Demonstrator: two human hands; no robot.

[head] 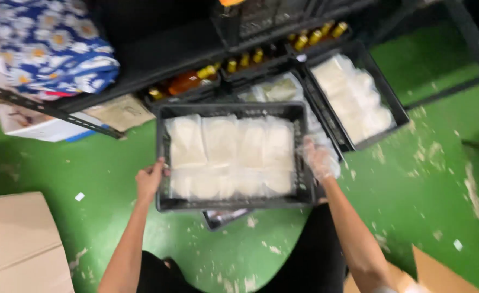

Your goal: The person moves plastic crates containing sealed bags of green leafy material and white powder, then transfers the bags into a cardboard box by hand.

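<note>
Hands are what I am watching first: my left hand (pixel 150 178) is gripping the left rim of the dark grey rectangular plastic crate (pixel 232 202), and my right hand (pixel 319 160), in a thin clear glove, is closing on the right rim. I am carrying this crate, filled with flat white sealed pouches (pixel 231 157), above the scuffed green floor (pixel 423 179). A second black crate of white pouches (pixel 353 97) is sitting just right of it and behind. Yellow-capped amber bottles (pixel 250 58) are lining the shelf beyond it. I am judging that level, even grips are keeping the pouches from sliding.
</note>
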